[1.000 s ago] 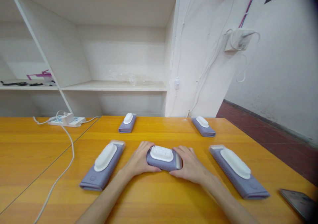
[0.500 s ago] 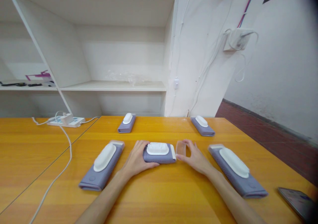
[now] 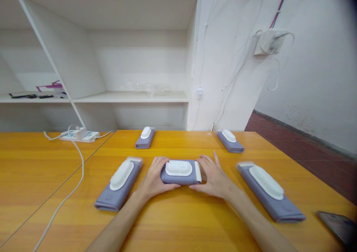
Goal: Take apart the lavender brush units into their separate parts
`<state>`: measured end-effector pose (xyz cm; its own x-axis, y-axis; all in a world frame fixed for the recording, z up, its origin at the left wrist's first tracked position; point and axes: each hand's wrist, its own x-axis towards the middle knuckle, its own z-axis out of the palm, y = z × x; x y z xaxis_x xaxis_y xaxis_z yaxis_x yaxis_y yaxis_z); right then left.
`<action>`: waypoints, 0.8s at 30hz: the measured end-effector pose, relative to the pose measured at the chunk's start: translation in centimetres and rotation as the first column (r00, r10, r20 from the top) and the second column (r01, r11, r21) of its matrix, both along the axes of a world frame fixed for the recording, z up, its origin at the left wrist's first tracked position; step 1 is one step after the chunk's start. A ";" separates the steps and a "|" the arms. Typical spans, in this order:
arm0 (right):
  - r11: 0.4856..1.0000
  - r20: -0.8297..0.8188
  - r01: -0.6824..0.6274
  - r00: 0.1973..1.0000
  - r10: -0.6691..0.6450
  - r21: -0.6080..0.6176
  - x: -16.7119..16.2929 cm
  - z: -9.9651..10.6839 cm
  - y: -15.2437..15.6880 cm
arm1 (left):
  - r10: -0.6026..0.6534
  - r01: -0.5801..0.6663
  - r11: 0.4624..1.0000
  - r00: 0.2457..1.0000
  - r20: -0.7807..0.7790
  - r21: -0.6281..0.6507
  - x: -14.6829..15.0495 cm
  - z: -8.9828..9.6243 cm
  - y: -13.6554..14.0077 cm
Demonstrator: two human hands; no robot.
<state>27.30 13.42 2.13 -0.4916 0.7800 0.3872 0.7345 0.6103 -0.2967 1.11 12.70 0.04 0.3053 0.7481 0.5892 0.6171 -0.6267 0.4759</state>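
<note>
A short lavender-grey brush block [image 3: 180,174] lies flat on the orange wooden tabletop [image 3: 173,222], with a white oval pad of bristles on top and a pale cap at its right end. The left hand [image 3: 154,179] clasps its left end; the right hand [image 3: 214,176] presses against the capped right end, fingers spread. Longer lavender units [image 3: 119,184] [image 3: 270,191] lie on either side, and two smaller ones [image 3: 145,137] [image 3: 230,140] sit near the far edge.

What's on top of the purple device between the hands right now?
A white bristled brush pad sits on top of the purple device. The left hand covers its left end and the right hand its right end cap, so those ends cannot be seen.
</note>
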 end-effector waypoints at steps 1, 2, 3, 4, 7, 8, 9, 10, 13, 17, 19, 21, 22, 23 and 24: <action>1.000 0.004 -0.012 1.000 0.012 0.006 -0.1 0.2 -0.1 | 0.000 0.000 1.000 1.000 -0.002 -0.004 0.0 0.0 0.0; 1.000 0.008 -0.022 1.000 0.022 0.013 -0.2 0.3 -0.1 | -0.001 0.001 1.000 1.000 -0.005 -0.010 0.0 0.0 0.0; 0.999 0.011 -0.026 1.000 0.026 0.022 -0.2 0.5 -0.2 | -0.003 0.003 1.000 1.000 -0.008 -0.017 0.0 0.0 0.1; 0.999 0.014 -0.025 1.000 0.024 0.033 -0.2 0.7 -0.3 | -0.005 0.005 1.000 1.000 -0.010 -0.022 0.0 0.0 0.1; 0.997 0.007 -0.015 1.000 0.015 0.069 -0.4 1.2 -0.6 | -0.012 0.012 1.000 1.000 -0.011 -0.018 0.0 0.1 0.1; 0.997 -0.007 -0.015 1.000 0.015 0.074 -0.5 1.3 -0.6 | -0.013 0.013 1.000 1.000 -0.012 -0.016 0.0 0.2 0.1; 0.997 -0.028 -0.017 0.999 0.019 0.074 -0.6 1.4 -0.7 | -0.015 0.015 1.000 1.000 -0.012 -0.015 0.0 0.2 0.0; 0.997 -0.054 -0.023 0.998 0.026 0.070 -0.7 1.4 -0.7 | -0.016 0.016 1.000 1.000 -0.012 -0.017 0.0 0.3 0.0; 0.998 -0.132 -0.036 0.990 0.043 0.055 -0.8 1.4 -0.7 | -0.024 0.023 0.999 1.000 -0.004 -0.032 0.0 0.4 -0.1; 0.997 -0.140 -0.008 0.990 0.018 0.077 -0.4 1.5 -0.3 | 0.002 -0.001 0.998 1.000 0.017 -0.061 0.1 0.4 -0.1; 0.995 -0.131 0.018 0.991 -0.005 0.094 -0.1 1.5 -0.2 | 0.034 -0.033 0.998 0.999 0.024 -0.062 0.1 0.3 0.0; 0.997 -0.163 0.037 0.986 -0.026 0.067 0.0 1.1 -0.2 | 0.059 -0.058 0.997 0.998 0.028 -0.045 0.2 0.2 0.0; 0.998 -0.202 0.049 0.978 -0.042 0.028 -0.1 0.9 -0.3 | 0.064 -0.063 0.997 0.998 0.025 -0.033 0.2 0.1 0.1; 0.998 -0.258 0.057 0.964 -0.063 -0.031 -0.3 0.6 -0.4 | 0.063 -0.063 0.998 0.998 0.017 -0.021 0.2 0.1 0.1; 0.993 -0.331 0.059 0.939 -0.089 -0.100 -0.6 0.3 -0.4 | 0.058 -0.058 0.998 0.998 0.007 -0.008 0.2 0.0 0.1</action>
